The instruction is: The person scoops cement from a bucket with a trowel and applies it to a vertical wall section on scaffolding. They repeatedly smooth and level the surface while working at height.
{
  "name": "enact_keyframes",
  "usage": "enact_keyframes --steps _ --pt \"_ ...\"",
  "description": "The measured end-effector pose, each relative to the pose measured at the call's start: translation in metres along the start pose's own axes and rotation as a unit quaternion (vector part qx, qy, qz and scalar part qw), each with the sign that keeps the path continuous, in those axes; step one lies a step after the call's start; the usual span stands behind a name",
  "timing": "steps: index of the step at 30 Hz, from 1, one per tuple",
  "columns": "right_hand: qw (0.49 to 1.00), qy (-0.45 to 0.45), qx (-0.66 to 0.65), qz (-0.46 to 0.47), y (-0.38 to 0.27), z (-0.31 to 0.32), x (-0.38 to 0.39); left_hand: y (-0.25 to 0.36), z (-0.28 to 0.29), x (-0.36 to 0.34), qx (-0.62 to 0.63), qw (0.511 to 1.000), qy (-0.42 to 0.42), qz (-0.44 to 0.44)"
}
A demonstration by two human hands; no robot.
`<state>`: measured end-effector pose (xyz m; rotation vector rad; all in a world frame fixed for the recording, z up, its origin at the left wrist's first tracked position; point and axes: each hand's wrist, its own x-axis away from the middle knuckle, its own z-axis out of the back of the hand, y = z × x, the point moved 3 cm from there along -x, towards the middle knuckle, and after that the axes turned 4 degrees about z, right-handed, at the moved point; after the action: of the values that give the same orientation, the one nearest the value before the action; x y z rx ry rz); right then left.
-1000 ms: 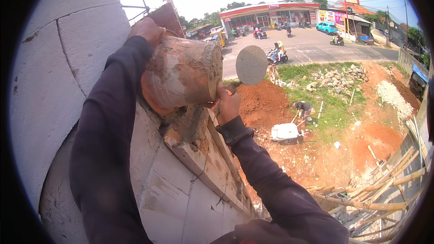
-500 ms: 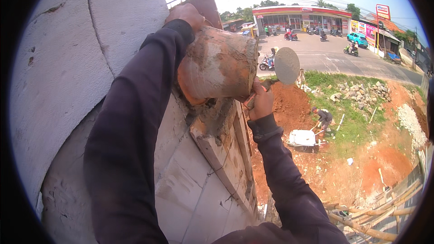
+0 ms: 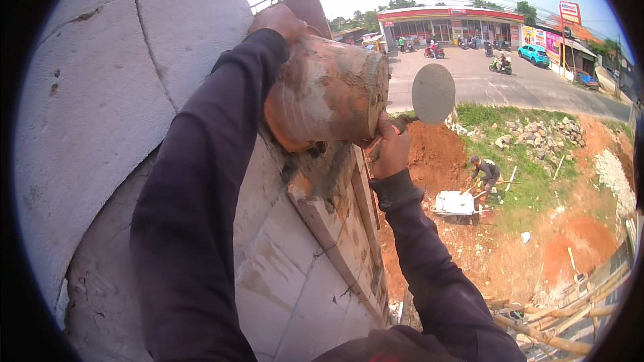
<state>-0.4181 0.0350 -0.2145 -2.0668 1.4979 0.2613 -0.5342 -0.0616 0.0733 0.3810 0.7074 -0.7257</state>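
Note:
A mortar-stained orange bucket (image 3: 329,90) lies tipped on its side above the edge of a block wall (image 3: 275,255). At its upper left, my left hand (image 3: 280,25) is closed on the bucket's edge, the fingertips partly hidden. My right hand (image 3: 391,151) wraps round the orange handle of a trowel, close against the bucket's lower right end. The trowel's round grey blade (image 3: 433,94) points up, coated with mortar. Wet-looking mortar (image 3: 325,167) sits below the bucket, between wooden form boards (image 3: 335,248). What is inside the bucket is hidden.
Large pale blocks (image 3: 94,87) rise close on my left. Far below on the right, a person (image 3: 484,173) bends by a white wheelbarrow (image 3: 455,202) on red soil. Bamboo poles (image 3: 547,338) stand at the lower right. Beyond are a road with motorbikes and a shop (image 3: 449,27).
The view has shifted slightly, and the bucket and both hands sit a little farther right in it. My grips look the same. A motorbike near the trowel blade has gone from sight.

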Motion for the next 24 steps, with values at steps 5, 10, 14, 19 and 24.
enact_keyframes --steps 5,10,14,19,24 --pt "0.999 0.0 -0.017 -0.027 0.004 0.002 -0.007 -0.002 -0.003 0.0 0.004 0.998 0.046 -0.05" --pt "0.985 0.126 0.107 0.057 0.012 0.004 -0.002 0.0 -0.002 -0.011 -0.045 0.997 -0.021 -0.059" --pt "0.994 0.084 0.057 0.042 0.003 -0.007 -0.005 0.005 0.004 -0.013 -0.057 0.998 0.02 -0.033" --pt "0.984 0.092 0.151 -0.002 -0.014 -0.012 -0.007 0.009 0.003 -0.027 -0.102 0.994 0.012 -0.039" --pt "0.996 0.04 0.062 -0.049 -0.016 -0.01 -0.013 0.007 -0.005 -0.037 -0.108 0.993 -0.017 -0.044"
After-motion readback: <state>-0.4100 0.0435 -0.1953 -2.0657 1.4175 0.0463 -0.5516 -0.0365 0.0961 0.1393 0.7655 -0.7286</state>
